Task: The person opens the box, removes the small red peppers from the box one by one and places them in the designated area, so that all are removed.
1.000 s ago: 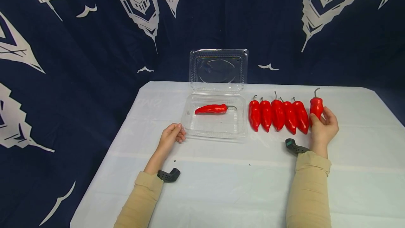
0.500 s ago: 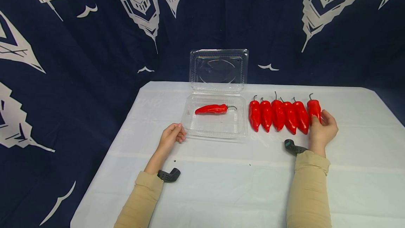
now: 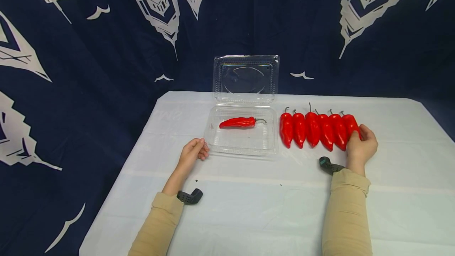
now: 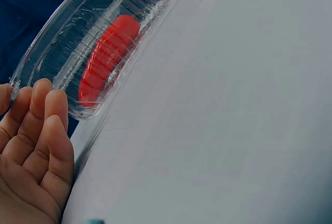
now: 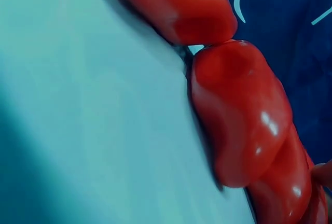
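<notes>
A clear plastic clamshell container point(image 3: 241, 149) stands with its lid up, and one red pepper point(image 3: 237, 122) lies sideways inside it. At the container's near left corner, my left hand point(image 3: 192, 151) pinches the rim between thumb and fingers; the left wrist view shows the fingertips point(image 4: 56, 99) at that corner. To the right, several red peppers point(image 3: 312, 129) lie side by side with stems pointing away. My right hand point(image 3: 362, 145) holds the rightmost pepper point(image 3: 350, 122) against the row's end, covering its lower part. Only a bit of that hand shows in the right wrist view.
The white-covered table point(image 3: 270, 212) carries the container and peppers. Behind it hangs a dark blue cloth point(image 3: 227, 19) with white prints. Black wrist cameras point(image 3: 190, 196) sit on both wrists. Small dark specks dot the table.
My right hand has brought its pepper down and left until it lies against the row, tilting its stem end leftward. My left hand and the container have stayed put.
</notes>
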Available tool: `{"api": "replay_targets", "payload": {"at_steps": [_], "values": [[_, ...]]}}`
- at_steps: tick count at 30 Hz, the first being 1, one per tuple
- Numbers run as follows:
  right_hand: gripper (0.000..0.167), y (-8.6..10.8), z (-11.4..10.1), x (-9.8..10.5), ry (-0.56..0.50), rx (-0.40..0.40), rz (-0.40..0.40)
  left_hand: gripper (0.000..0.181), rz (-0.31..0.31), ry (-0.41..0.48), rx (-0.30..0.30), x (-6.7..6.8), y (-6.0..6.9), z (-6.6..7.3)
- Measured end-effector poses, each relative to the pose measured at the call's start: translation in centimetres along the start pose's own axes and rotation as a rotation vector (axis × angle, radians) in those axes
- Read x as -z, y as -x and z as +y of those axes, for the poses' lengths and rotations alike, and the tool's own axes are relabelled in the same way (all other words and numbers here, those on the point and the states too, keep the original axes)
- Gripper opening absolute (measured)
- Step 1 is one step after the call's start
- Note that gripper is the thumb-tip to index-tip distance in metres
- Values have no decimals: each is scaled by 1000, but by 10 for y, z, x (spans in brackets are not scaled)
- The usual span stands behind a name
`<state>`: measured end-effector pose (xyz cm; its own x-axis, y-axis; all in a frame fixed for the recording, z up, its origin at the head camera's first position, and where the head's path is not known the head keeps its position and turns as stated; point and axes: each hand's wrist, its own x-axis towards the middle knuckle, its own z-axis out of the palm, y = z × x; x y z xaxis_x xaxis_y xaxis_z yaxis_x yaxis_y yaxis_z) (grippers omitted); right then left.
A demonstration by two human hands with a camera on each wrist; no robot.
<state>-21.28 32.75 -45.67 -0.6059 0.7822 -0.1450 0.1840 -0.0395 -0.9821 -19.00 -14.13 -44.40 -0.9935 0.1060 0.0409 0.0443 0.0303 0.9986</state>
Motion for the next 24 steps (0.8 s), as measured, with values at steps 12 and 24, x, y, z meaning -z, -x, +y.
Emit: {"api": "replay_targets", "payload": {"at_steps": [12,24], "values": [[42,-1,0,0,127,26,-30,25,5,-5,-6,0,0,-1],[46,1,-4,2,205,51,-55,24,4,-6,-8,1,-1,-2]]}}
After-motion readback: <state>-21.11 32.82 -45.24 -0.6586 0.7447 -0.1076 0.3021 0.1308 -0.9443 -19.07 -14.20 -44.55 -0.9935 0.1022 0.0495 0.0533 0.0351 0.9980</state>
